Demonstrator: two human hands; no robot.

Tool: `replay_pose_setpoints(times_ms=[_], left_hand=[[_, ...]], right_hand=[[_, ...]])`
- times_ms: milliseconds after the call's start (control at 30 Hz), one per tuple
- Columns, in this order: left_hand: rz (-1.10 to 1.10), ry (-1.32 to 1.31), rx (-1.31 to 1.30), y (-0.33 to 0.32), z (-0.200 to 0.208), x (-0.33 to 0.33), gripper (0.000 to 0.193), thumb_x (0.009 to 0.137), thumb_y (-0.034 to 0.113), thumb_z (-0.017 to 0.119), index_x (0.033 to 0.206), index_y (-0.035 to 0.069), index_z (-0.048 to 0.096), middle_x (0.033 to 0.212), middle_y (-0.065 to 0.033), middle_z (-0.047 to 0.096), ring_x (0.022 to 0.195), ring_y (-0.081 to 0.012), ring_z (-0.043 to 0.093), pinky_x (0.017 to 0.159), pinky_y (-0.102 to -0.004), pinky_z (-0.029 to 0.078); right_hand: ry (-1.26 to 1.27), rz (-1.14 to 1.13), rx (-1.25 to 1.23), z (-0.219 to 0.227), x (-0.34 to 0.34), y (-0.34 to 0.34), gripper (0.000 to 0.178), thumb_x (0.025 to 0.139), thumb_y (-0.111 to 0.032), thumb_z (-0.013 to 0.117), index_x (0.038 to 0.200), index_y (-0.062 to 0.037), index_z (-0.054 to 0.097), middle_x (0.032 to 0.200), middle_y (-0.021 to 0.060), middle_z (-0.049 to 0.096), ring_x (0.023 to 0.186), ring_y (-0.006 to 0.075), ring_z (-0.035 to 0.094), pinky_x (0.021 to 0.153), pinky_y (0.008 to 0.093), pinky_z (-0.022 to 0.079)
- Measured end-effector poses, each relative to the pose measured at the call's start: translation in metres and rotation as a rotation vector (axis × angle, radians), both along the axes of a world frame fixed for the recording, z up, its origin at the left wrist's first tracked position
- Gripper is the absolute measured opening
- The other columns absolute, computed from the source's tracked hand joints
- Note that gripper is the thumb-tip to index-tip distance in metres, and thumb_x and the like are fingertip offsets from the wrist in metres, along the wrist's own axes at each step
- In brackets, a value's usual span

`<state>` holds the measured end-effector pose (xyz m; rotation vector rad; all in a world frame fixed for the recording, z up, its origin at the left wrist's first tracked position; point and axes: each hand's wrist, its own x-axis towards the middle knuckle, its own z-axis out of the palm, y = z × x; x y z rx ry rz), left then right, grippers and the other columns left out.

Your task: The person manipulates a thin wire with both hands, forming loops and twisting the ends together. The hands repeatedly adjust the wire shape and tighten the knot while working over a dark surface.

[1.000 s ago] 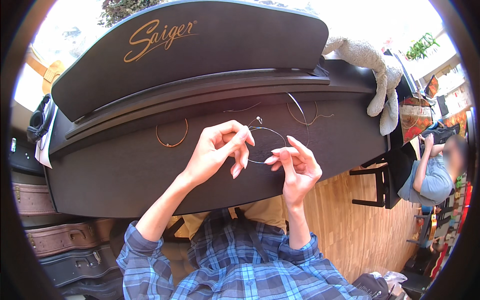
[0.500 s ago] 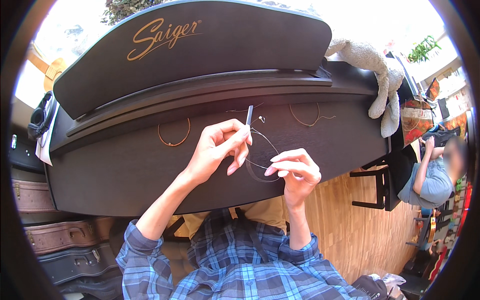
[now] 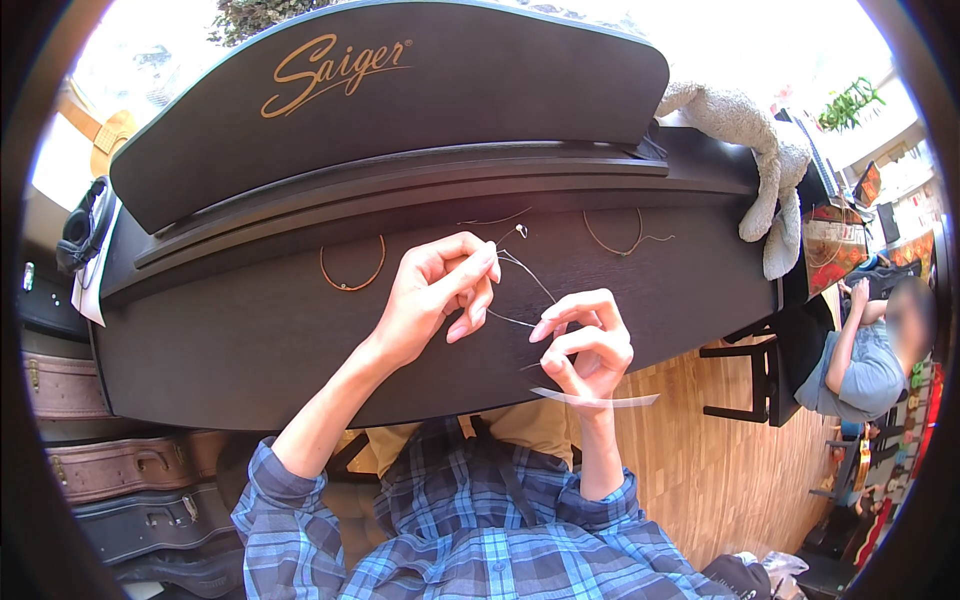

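A thin silvery instrument string [image 3: 531, 276] is bent into a loop between my hands above the dark piano lid. My left hand [image 3: 437, 292] is closed on one side of it, thumb against forefinger, with a small bead-like end [image 3: 521, 231] sticking out beyond the fingertips. My right hand [image 3: 588, 343] pinches the loop's lower right side, its other fingers curled. A pale, translucent narrow strip [image 3: 597, 400] lies across the front of my right wrist; whether that hand holds it or it hangs free, I cannot tell.
On the lid [image 3: 230, 340] lie a copper-coloured curled string [image 3: 347, 287] and another curled string [image 3: 613, 250]. A grey plush toy [image 3: 765, 150] drapes over the right end. Headphones [image 3: 85, 225] and stacked instrument cases [image 3: 120, 465] are at left. Another person [image 3: 858, 355] sits at right.
The narrow strip has left my left fingertips and the loop, and now lies by my right wrist. My right hand has turned slightly, still pinching the string. The left hand has barely moved.
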<state>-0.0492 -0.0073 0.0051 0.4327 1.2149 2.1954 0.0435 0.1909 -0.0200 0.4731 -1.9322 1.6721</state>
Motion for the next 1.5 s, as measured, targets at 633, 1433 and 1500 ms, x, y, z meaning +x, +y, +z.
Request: replay_pose_setpoints(times_ms=[633,1433,1500], left_hand=[[-0.048,0.063,-0.203,0.003,0.007,0.004,0.025,0.107,0.02,0.054,0.094,-0.001,0.062,0.064,-0.005,0.06,0.048,-0.0097,0.051,0.048,-0.0241,0.041],[0.082,0.15,-0.179,0.003,-0.001,0.004,0.025,0.108,0.022,0.054,0.093,0.003,0.059,0.059,0.0032,0.047,0.045,-0.0022,0.034,0.045,-0.0211,0.029],[0.098,0.14,-0.141,0.003,-0.002,0.003,0.024,0.108,0.022,0.053,0.093,0.004,0.058,0.059,0.0037,0.047,0.045,-0.0015,0.032,0.045,-0.0213,0.027]], right_hand=[[-0.02,-0.29,-0.012,0.004,-0.004,-0.002,0.048,0.111,-0.033,0.041,0.081,-0.0001,0.059,0.107,0.0176,0.06,0.097,0.025,0.063,0.089,0.0381,0.049],[-0.047,-0.199,0.232,0.007,0.002,-0.005,0.02,0.077,-0.009,0.072,0.06,-0.0054,0.061,0.077,0.0025,0.045,0.08,0.0212,0.041,0.077,0.0379,0.032],[-0.044,-0.167,0.213,0.008,0.001,-0.007,0.021,0.069,-0.008,0.075,0.058,-0.0052,0.057,0.078,0.0034,0.045,0.083,0.0232,0.04,0.076,0.0381,0.032]])
